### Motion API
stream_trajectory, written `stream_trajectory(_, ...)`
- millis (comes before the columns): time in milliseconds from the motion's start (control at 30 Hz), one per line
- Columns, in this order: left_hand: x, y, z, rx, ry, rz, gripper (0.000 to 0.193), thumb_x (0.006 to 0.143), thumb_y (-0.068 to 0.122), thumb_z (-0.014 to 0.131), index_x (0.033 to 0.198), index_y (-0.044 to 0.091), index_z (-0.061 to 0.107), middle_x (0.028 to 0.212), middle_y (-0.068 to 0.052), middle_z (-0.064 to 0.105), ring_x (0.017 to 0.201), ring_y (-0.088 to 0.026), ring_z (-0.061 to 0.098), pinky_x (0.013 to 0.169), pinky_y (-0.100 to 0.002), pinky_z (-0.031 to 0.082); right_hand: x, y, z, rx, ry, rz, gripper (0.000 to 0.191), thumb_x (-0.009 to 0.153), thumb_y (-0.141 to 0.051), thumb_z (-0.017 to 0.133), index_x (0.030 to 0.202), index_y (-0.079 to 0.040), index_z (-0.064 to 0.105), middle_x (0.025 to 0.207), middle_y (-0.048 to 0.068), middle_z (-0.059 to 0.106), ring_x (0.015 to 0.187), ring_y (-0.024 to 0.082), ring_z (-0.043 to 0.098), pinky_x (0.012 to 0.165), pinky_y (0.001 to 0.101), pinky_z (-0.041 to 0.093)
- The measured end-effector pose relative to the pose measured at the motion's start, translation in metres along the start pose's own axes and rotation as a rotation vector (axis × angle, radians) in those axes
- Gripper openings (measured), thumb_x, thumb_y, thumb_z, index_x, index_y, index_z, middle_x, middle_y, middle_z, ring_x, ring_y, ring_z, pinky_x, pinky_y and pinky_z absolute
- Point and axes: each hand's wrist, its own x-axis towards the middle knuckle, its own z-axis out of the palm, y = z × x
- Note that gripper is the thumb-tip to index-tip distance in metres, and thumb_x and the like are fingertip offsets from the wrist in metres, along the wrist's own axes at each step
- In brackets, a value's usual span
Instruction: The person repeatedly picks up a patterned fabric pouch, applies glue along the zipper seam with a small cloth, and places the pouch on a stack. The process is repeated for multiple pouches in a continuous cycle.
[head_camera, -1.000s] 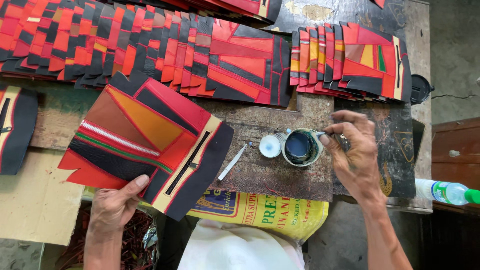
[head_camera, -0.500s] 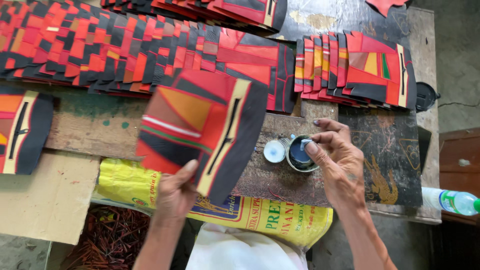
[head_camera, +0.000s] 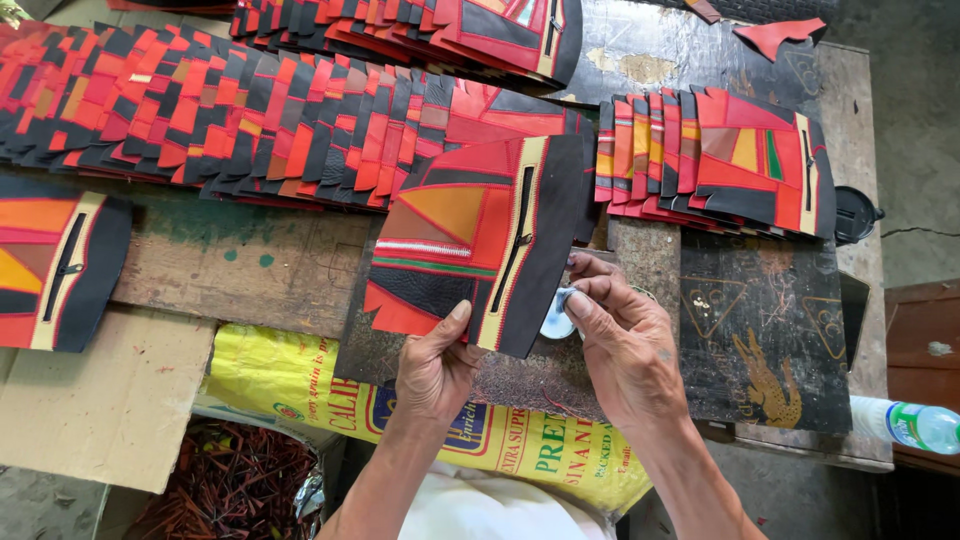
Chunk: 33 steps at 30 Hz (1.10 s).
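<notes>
My left hand (head_camera: 435, 365) grips the lower edge of a patchwork leather panel (head_camera: 450, 240) of red, orange and black pieces with a black zipper strip, and holds it up over the wooden bench (head_camera: 230, 265). My right hand (head_camera: 625, 345) is at the panel's lower right corner, fingers pinched on a small brush that barely shows. A white lid (head_camera: 555, 322) peeks out below the panel. The small tin beside it is hidden by the panel and my right hand.
Overlapping rows of similar panels (head_camera: 250, 120) cover the back of the bench, with another stack (head_camera: 720, 160) at the right and one panel (head_camera: 55, 260) at the left. A dark embossed board (head_camera: 770, 350), yellow sack (head_camera: 290, 380), cardboard (head_camera: 100, 400), scraps (head_camera: 230, 485) and plastic bottle (head_camera: 920, 425) surround me.
My left hand carried the panel from the left to the middle, over the tin. My right hand left the tin's rim and came to the panel's corner.
</notes>
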Motion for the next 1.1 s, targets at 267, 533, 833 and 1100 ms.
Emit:
stream_trajectory(267, 0.003, -0.005, 0.016, -0.009, -0.078, 0.049, 0.015, 0.100, -0.001, 0.061, 0.108, -0.011, 0.068, 0.098, -0.024, 0.075, 0.086, -0.027, 0.077, 0.075, -0.033, 0.067, -0.005, 0.004, -0.001, -0.070, -0.026, 0.011, 0.012, 0.092, -0.009, 0.076, 0.097, 0.001, 0.073, 0.139, 0.013, 0.054, 0.126, 0.018, 0.053, 0.107, 0.0363, 0.044)
stream_trajectory(533, 0.010, -0.001, 0.019, -0.059, -0.016, 0.015, 0.023, 0.102, 0.004, 0.056, 0.107, -0.015, 0.066, 0.107, -0.026, 0.073, 0.095, -0.028, 0.076, 0.086, -0.036, 0.067, -0.021, 0.010, 0.000, -0.231, -0.033, 0.032, 0.015, 0.086, -0.006, 0.079, 0.095, 0.003, 0.071, 0.138, 0.010, 0.045, 0.111, 0.012, 0.056, 0.092, 0.0259, 0.050)
stream_trajectory(833, 0.013, -0.007, 0.017, -0.039, -0.028, 0.037, 0.021, 0.104, 0.003, 0.057, 0.107, -0.015, 0.067, 0.106, -0.026, 0.073, 0.094, -0.028, 0.076, 0.085, -0.036, 0.067, -0.018, 0.006, 0.001, -0.279, -0.003, 0.013, 0.015, 0.087, -0.008, 0.079, 0.093, 0.004, 0.072, 0.137, 0.010, 0.046, 0.111, 0.011, 0.056, 0.087, 0.0247, 0.050)
stream_trajectory(1100, 0.012, -0.006, 0.013, -0.037, -0.081, 0.006, 0.019, 0.104, 0.001, 0.060, 0.108, -0.016, 0.068, 0.103, -0.026, 0.075, 0.088, -0.028, 0.077, 0.076, -0.032, 0.066, -0.013, 0.004, -0.002, -0.237, 0.037, -0.006, 0.012, 0.089, -0.005, 0.077, 0.096, 0.004, 0.072, 0.137, 0.008, 0.046, 0.099, 0.013, 0.054, 0.091, 0.0284, 0.049)
